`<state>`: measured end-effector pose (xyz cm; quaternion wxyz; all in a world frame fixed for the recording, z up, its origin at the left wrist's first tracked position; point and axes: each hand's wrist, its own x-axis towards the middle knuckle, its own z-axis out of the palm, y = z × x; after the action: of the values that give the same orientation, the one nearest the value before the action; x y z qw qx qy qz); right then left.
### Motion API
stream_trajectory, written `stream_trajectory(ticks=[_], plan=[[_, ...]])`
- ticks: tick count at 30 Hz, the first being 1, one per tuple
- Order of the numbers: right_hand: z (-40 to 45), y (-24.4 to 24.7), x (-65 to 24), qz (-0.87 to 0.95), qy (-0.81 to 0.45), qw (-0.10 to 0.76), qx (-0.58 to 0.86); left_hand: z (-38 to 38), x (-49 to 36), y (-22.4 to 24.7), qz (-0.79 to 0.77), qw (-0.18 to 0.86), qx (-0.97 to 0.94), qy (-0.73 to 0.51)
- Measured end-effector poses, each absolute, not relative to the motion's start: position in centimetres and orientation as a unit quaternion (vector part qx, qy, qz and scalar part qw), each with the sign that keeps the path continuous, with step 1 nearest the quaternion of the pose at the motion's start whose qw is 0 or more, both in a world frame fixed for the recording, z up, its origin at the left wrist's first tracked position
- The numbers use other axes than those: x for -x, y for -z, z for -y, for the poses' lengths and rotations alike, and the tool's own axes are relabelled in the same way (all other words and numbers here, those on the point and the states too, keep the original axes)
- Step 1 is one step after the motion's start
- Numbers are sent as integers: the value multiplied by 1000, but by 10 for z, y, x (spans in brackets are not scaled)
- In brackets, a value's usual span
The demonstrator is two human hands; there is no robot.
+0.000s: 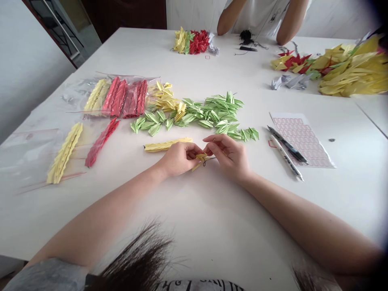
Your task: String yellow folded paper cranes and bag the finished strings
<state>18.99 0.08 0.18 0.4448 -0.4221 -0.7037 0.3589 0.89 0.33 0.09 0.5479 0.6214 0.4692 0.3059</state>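
My left hand [177, 158] is closed on a small yellow folded-paper piece [198, 157] near the middle of the table. A dark thread [204, 163] makes a small loop at that piece and runs to my right hand [230, 155]. The right fingers are pinched close beside the left fingertips; a thin bit shows between them, too small to make out fully. Just behind my left hand lies a yellow folded-paper strip [160, 145]. Beyond both hands spreads a pile of green folded-paper pieces [218, 109], with yellow folded pieces [165, 97] at its left.
Clear plastic bags [69, 99] with yellow and red strips [115, 95] lie left. To the right are a black pen [286, 143], a white pen [286, 157] and a label sheet [303, 139]. A person's elbows [226, 24] rest opposite, near yellow paper pieces [354, 68].
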Motion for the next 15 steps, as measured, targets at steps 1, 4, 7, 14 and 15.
stream_trajectory(ticks=[1,4,7,14,15], plan=[[-1,-2,-190,700,-365,444,424,-3,-9,-1,-472,545,-622,-305],[-2,-2,-189,689,-382,447,423,-4,-9,-1,-469,542,-625,-308],[-2,-2,-189,681,-394,453,420,-5,-9,1,-462,538,-632,-312],[-3,-2,-189,675,-405,455,417,-5,-8,4,-460,531,-641,-309],[-3,-2,-189,674,-404,455,418,-5,-8,4,-459,531,-642,-308]])
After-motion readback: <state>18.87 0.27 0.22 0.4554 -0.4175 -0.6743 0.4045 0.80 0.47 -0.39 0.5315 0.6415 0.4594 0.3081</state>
